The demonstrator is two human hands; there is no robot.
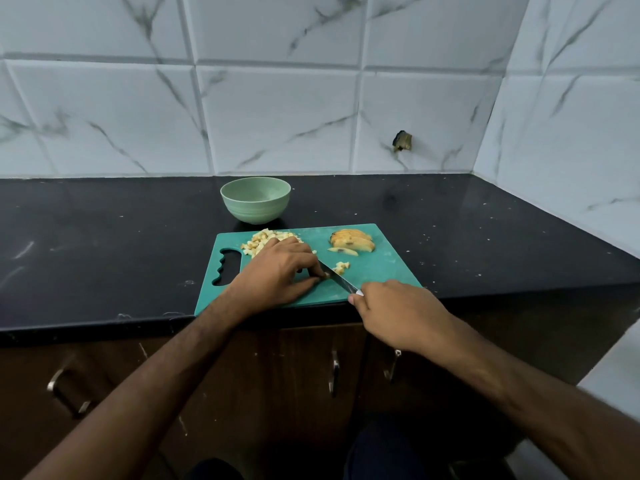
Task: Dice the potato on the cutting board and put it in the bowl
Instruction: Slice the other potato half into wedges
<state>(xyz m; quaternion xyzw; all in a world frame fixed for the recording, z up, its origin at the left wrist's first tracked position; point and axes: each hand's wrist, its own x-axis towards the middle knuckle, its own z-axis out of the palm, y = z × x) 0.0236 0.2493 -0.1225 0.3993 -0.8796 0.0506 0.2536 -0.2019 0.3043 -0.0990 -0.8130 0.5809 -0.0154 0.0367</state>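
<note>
A teal cutting board [374, 271] lies at the counter's front edge. A pile of diced potato [263, 241] sits at its far left, partly hidden by my left hand [277, 271]. That hand pinches a small potato strip [326, 275] against the board. My right hand [398, 313] grips a knife [337, 277] whose blade lies right beside my left fingertips. A few cut cubes [341, 267] lie just past the blade. Fanned potato slices [353, 240] rest at the board's far right. The pale green bowl [255, 199] stands behind the board and looks empty.
The black counter [104, 244] spreads left and right of the board. White marble-look tiles form the back wall and the right wall [571, 133]. Dark cabinet doors with metal handles [334, 372] lie below the counter edge.
</note>
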